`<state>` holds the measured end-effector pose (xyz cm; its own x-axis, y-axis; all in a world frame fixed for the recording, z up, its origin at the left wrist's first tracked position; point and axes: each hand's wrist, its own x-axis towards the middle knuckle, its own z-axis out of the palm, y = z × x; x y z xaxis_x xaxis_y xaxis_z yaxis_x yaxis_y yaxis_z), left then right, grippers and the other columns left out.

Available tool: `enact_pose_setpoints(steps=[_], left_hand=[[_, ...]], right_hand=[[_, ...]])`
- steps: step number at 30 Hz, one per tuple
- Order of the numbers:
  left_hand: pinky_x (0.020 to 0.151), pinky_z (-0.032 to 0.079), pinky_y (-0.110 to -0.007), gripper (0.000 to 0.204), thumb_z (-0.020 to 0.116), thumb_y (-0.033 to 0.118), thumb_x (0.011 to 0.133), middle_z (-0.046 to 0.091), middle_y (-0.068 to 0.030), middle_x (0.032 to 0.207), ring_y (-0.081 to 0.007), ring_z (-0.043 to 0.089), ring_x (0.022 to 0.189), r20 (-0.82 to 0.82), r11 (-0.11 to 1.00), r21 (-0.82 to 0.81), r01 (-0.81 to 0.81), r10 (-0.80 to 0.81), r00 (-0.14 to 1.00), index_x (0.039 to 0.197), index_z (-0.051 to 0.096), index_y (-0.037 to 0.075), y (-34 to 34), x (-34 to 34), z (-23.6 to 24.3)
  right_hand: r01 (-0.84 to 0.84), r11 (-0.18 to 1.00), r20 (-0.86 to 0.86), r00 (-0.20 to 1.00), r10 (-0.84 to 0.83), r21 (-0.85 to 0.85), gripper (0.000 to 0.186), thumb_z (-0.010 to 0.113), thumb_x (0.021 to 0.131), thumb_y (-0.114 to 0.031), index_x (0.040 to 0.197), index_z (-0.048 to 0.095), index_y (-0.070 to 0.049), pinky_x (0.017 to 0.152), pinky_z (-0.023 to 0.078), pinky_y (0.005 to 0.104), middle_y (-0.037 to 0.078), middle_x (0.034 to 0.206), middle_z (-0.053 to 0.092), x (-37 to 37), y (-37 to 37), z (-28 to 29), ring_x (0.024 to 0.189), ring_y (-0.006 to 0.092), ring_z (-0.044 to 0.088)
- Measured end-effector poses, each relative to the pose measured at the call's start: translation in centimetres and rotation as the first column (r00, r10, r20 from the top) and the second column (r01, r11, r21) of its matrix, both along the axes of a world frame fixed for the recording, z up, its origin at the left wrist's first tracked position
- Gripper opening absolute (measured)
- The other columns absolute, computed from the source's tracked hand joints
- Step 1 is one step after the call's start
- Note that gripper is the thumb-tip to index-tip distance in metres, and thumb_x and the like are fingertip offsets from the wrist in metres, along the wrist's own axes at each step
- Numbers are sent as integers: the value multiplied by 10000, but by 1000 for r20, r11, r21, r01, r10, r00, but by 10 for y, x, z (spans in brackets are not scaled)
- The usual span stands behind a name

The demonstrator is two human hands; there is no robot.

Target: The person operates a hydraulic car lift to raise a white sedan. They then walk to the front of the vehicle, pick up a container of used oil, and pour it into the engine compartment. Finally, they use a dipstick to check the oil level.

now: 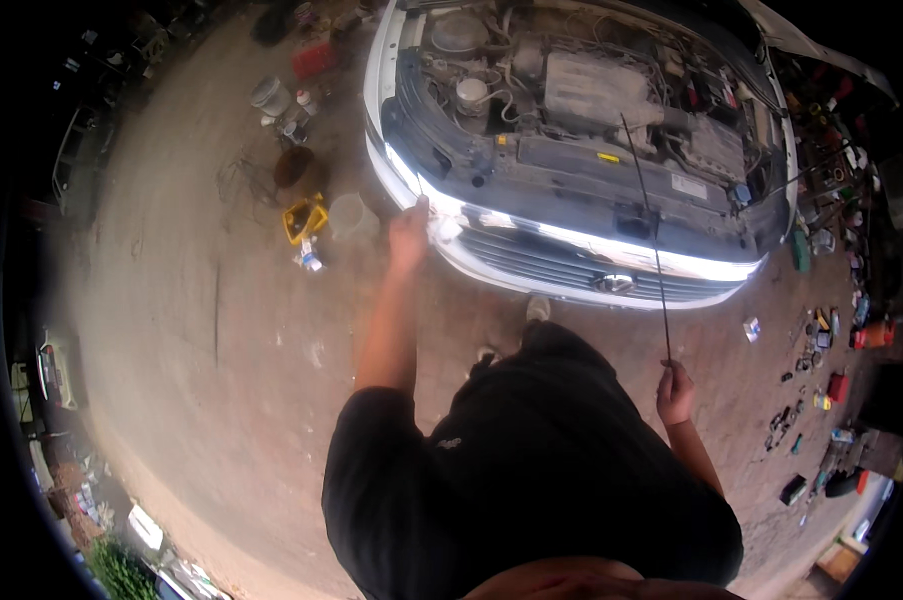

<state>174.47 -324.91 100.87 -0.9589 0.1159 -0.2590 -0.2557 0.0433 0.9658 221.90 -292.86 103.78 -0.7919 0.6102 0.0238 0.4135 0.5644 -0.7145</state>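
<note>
My right hand (pixel 676 392) is closed round the lower end of a long thin dark rod (pixel 643 190). From there the rod slants up across the grille (pixel 531 258) and over the engine bay of a white car (pixel 376 100). My left hand (pixel 408 238) is up at the car's front corner, beside the bright headlight (pixel 446 222). Its fingers are curled, and whatever may be in them is hidden. The engine (pixel 596 90) lies exposed and dusty under a grey cover, with a yellow tag (pixel 608 157) on the front panel.
Left of the car stand a pale bucket (pixel 353 218), a yellow container (pixel 304 218), a brown round tub (pixel 298 168) and a red crate (pixel 314 60). Tools and small parts are scattered on the ground at the right, near a red box (pixel 837 387). My shoe (pixel 538 308) is close to the bumper.
</note>
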Motion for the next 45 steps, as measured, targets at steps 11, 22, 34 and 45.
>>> enact_pose_setpoints(steps=[11, 22, 34, 45], left_hand=[[668, 414, -207, 400, 629, 131, 930, 565, -10, 827, -72, 512, 717, -68, 848, 62, 527, -523, 850, 1267, 470, -16, 155, 47, 55], [612, 485, -348, 303, 682, 99, 735, 548, -39, 860, -226, 589, 746, -680, 695, -711, -111, -719, -145, 1037, 657, 93, 206, -123, 122], [659, 519, -375, 185, 686, 97, 791, 599, -84, 868, -274, 622, 771, -846, 834, -533, 144, -523, -100, 970, 668, 54, 281, -255, 170], [802, 498, -409, 262, 574, 270, 900, 676, -122, 961, -321, 631, 908, -704, 621, -659, 425, -708, -57, 1013, 697, 68, 374, -387, 173]], right_hand=[[-311, 843, -187, 949, 252, -439, 322, 553, 933, -45, 1252, 512, -42, 479, 370, 248, 5, 557, 489, -216, 5, 35, 494, 62, 454], [-257, 707, -194, 966, 171, -659, 409, 543, 927, -4, 1316, 419, -27, 543, 422, 227, 20, 599, 544, -329, 16, 148, 542, 79, 530], [-278, 890, -858, 472, -200, -361, 472, 602, 895, -432, 1058, 480, -5, 559, 417, 275, 136, 854, 496, -399, 20, 254, 664, 170, 464], [-246, 969, -710, 684, 165, -12, 559, 468, 936, -547, 1081, 499, -8, 539, 400, 271, 103, 767, 519, -576, 132, 345, 642, 161, 502]])
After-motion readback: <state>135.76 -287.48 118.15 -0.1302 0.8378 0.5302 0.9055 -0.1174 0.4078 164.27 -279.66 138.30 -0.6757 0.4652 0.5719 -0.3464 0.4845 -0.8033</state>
